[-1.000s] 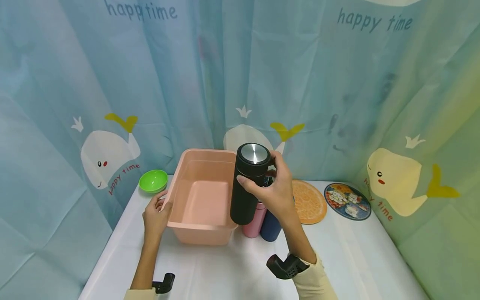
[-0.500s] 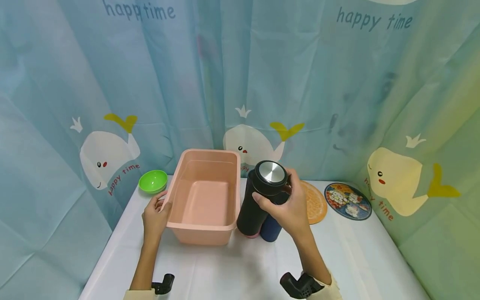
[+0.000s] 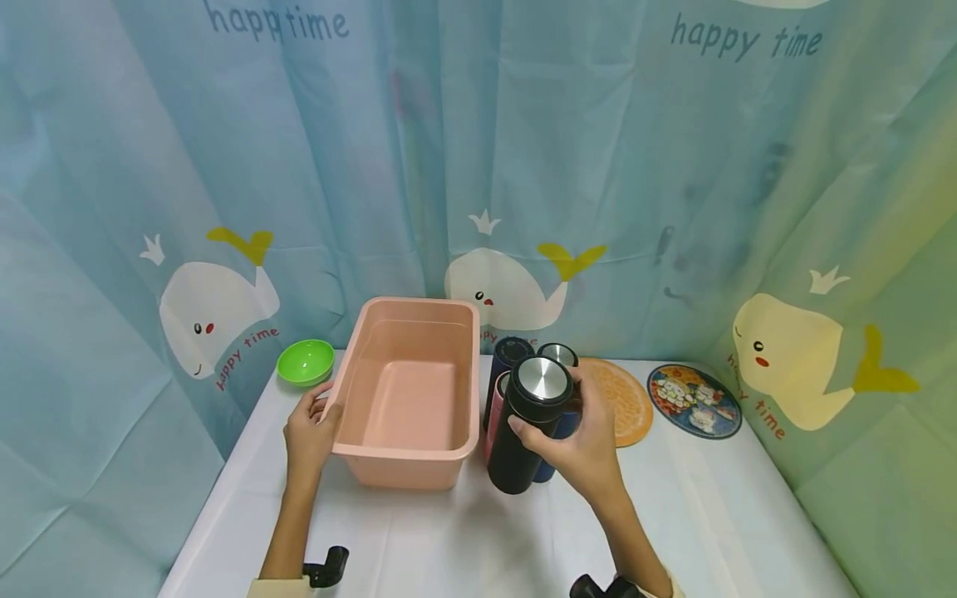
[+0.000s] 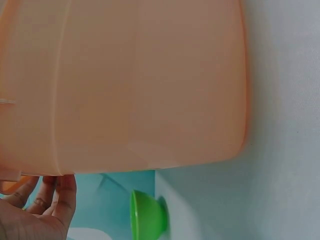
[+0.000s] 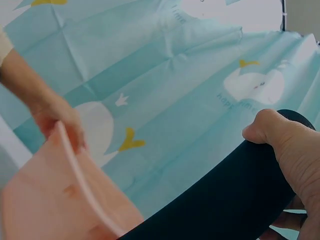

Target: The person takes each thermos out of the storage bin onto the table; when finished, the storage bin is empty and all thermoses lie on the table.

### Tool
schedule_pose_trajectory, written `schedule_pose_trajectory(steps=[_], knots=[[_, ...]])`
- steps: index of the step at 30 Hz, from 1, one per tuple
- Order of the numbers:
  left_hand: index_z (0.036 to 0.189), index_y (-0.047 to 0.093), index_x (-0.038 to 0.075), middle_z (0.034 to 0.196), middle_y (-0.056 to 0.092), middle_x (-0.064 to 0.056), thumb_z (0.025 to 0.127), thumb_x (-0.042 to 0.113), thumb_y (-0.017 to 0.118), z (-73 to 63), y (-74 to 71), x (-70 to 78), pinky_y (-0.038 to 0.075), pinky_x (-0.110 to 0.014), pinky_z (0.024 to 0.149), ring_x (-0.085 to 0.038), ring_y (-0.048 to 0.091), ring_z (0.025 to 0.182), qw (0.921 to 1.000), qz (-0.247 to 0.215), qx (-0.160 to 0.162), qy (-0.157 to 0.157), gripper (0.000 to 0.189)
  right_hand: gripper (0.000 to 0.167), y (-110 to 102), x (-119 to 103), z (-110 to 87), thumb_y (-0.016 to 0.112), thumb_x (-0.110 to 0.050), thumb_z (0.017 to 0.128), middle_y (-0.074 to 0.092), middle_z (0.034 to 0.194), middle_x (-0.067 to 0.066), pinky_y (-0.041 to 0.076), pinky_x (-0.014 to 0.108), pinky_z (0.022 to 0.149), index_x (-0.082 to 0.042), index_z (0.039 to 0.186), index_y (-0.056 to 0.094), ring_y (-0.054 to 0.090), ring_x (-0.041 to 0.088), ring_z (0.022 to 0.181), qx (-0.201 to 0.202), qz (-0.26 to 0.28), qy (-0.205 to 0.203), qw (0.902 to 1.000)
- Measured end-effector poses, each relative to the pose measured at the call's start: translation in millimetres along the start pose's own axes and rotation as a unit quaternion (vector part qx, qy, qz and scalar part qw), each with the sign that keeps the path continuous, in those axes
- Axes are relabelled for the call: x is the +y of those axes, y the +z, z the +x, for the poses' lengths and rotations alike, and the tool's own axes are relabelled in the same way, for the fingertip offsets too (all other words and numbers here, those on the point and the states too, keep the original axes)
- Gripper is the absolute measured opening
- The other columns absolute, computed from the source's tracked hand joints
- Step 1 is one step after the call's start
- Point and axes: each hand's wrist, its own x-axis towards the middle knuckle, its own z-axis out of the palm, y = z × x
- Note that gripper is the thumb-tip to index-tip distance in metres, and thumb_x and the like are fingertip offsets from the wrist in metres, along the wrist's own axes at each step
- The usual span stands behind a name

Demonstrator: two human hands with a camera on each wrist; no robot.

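Observation:
My left hand (image 3: 309, 436) grips the left rim of a pink plastic tub (image 3: 407, 454); nothing shows inside it. In the left wrist view, the curled fingers (image 4: 65, 200) meet the tub's edge. My right hand (image 3: 586, 453) holds a black thermos (image 3: 516, 453) with a silver-topped lid, slightly tilted, thumb on the near side. Whether its base touches the table I cannot tell. Behind it stand a pink bottle (image 3: 493, 428), a dark bottle (image 3: 512, 350) and a blue bottle (image 3: 545, 473) with a silver lid, all partly hidden. The right wrist view shows the thermos (image 5: 215, 195) crossing the bottom.
A green bowl (image 3: 306, 363) sits at the table's back left corner. Right of the bottles lie an orange-slice round mat (image 3: 630, 407) and a dark patterned round mat (image 3: 694, 402). Blue curtain (image 3: 561, 149) hangs around the white table (image 3: 419, 548).
My right hand has carried the black thermos from over the tub's right edge rightward, down and nearer, in front of the other bottles. My left hand and the tub have stayed put.

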Motion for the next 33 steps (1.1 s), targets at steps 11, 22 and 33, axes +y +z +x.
schedule_pose_trajectory(steps=[11,22,33], knots=[[0.129,0.061,0.005,0.108,0.069,-0.024,0.091,0.008,0.062,0.3,-0.5,0.2,0.05,-0.011,0.067,-0.035,0.068,0.096,1.0,-0.005,-0.002,0.007,0.039,0.065,5.3,26.8,-24.8,0.09,-0.016,0.059,0.068,0.1,-0.002,0.055,0.028,0.073,-0.006,0.116,0.058,0.062,0.01,0.085,-0.027,-0.028,0.039,0.9985],[0.129,0.061,0.006,0.108,0.069,-0.024,0.091,0.009,0.062,-2.6,0.0,0.2,0.049,-0.01,0.064,-0.034,0.068,0.094,1.0,-0.004,-0.005,0.0,0.038,0.069,17.6,44.5,-45.2,0.092,-0.021,0.06,0.066,0.105,0.002,0.06,0.029,0.073,-0.005,0.117,0.057,0.066,0.014,0.091,-0.056,-0.045,0.066,0.9952],[0.129,0.061,0.006,0.108,0.069,-0.024,0.091,0.009,0.062,-2.6,-0.8,2.6,0.047,-0.007,0.063,-0.027,0.068,0.091,1.0,-0.005,-0.006,-0.003,0.038,0.071,31.8,56.8,-54.4,0.093,-0.022,0.06,0.066,0.107,0.004,0.059,0.025,0.074,-0.004,0.118,0.056,0.068,0.016,0.092,-0.057,-0.04,0.073,0.9949]])
